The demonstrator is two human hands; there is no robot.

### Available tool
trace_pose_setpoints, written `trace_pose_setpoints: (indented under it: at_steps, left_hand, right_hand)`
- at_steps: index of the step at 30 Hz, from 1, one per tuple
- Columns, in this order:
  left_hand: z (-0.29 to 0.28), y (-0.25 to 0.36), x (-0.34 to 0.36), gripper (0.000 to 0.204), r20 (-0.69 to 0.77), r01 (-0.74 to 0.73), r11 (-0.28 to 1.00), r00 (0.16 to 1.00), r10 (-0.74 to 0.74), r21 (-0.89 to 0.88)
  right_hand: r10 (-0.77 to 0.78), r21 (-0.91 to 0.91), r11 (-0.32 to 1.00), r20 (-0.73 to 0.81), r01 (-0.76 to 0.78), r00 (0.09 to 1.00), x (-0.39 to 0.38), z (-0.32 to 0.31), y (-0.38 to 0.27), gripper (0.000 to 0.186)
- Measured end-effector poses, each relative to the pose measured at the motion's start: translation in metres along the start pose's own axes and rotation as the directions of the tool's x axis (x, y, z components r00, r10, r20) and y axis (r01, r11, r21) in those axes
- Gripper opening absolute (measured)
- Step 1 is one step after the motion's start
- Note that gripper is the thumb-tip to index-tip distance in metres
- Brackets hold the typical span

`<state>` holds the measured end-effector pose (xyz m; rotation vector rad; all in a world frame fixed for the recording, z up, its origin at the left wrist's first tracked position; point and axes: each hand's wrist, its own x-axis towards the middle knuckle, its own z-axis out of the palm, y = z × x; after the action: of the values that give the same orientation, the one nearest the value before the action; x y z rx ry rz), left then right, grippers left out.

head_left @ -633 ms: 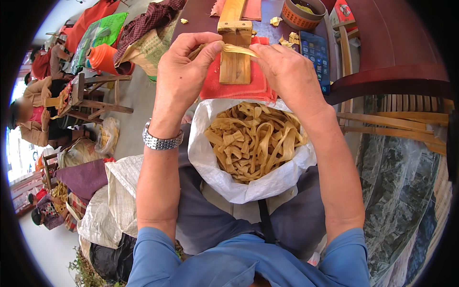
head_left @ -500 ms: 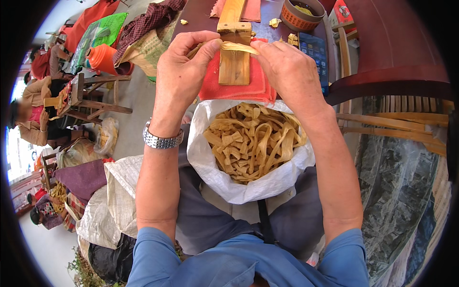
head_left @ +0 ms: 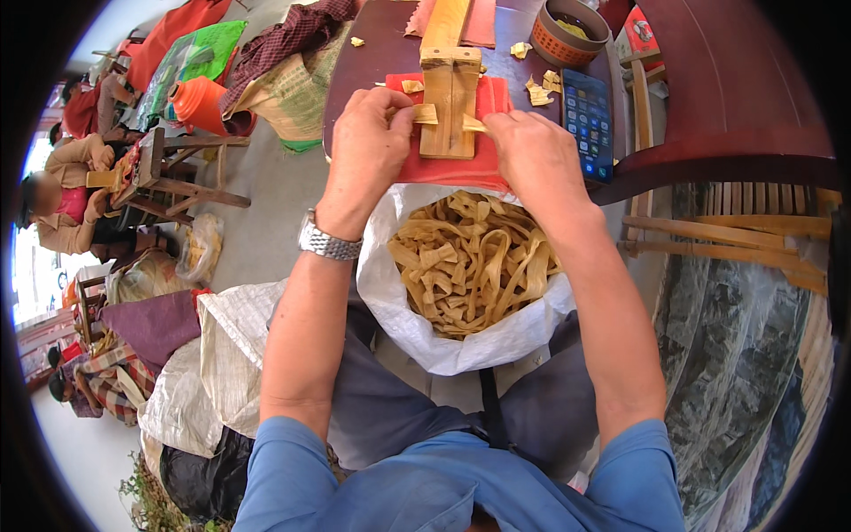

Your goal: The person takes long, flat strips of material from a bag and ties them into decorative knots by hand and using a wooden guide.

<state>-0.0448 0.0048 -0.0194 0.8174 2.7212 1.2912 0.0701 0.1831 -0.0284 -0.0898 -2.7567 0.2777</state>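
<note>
In front of me a wooden board with a raised crosspiece [head_left: 450, 80] lies on a folded red cloth [head_left: 409, 167]. My left hand [head_left: 365, 146] pinches a short flat end of a tan dried strip [head_left: 425, 113], which reaches over the board's left edge. On the other side my right hand [head_left: 541, 151] pinches another pale strip end [head_left: 473, 124] over the board's right edge. Bare wood shows between the two ends. Between my legs, below both hands, a white woven sack [head_left: 483, 351] stands open, full of curled tan strips [head_left: 465, 266].
A phone [head_left: 587, 124] with a lit screen and a round brown-orange bowl [head_left: 569, 34] sit on the dark red table to the right. Pale scraps [head_left: 539, 91] lie near them. At the left, other people sit by a wooden stool [head_left: 191, 168] and sacks [head_left: 235, 346].
The single strip stretched between my hands now shows as two separate ends, one in each hand. Both hands have come down lower beside the board, the left one also further right.
</note>
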Motion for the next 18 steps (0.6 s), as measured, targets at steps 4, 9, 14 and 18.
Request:
trace_pose_setpoints:
  at_steps: [4, 9, 14, 18]
  left_hand:
    - [-0.015, 0.007, -0.009, 0.022, 0.132, 0.223, 0.891, 0.974, -0.185, -0.396]
    - [-0.007, 0.011, -0.024, 0.024, 0.275, 0.3, 0.79, 0.946, -0.173, -0.535]
    - [-0.005, 0.012, -0.024, 0.024, 0.268, 0.295, 0.766, 0.949, -0.166, -0.571]
    - [-0.01, 0.011, -0.02, 0.03, 0.331, 0.391, 0.594, 0.919, -0.213, -0.703]
  right_hand:
    - [0.05, 0.241, 0.969, 0.006, -0.05, 0.999, -0.018, -0.016, -0.015, 0.008]
    - [0.3, 0.839, 0.45, 0.182, -0.307, 0.936, -0.017, -0.021, -0.021, 0.022]
    - [0.274, 0.91, -0.202, 0.407, -0.362, 0.871, -0.017, -0.066, -0.014, 0.023]
    - [0.297, 0.943, -0.075, 0.331, -0.324, 0.896, -0.023, -0.088, -0.014, 0.018]
